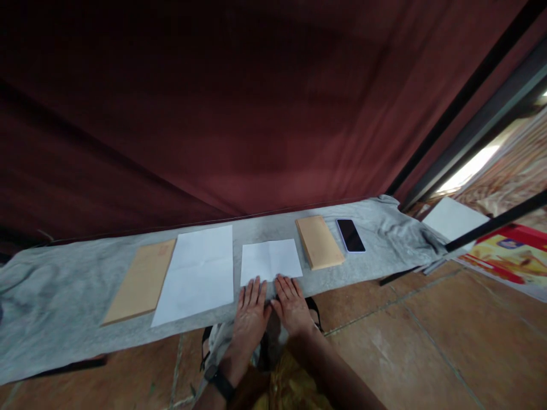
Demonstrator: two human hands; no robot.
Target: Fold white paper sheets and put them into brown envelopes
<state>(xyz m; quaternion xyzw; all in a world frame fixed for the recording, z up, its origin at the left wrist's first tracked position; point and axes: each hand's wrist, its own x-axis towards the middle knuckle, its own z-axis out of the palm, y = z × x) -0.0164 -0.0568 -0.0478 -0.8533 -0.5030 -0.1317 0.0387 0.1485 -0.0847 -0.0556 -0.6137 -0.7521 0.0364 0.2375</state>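
A small white sheet of paper [269, 259] with a faint crease down its middle lies flat in front of me. My left hand [251, 310] rests palm down at its near edge, fingers stretched out. Beside it my right hand [293, 304] lies flat too, its fingertips at the same edge of the paper. Neither hand grips anything. To the left is a larger stack of white paper [199, 273], partly over or against a brown envelope stack [143, 279]. Just right of the small sheet sits another stack of brown envelopes [319, 242].
A dark-screened phone [351, 236] lies right of the envelopes. Grey cloth [64, 296] covers the narrow table. A dark red curtain [256, 114] hangs behind it. Metal posts stand at the right, near a red and yellow printed box [513, 253] on the tiled floor [405, 341].
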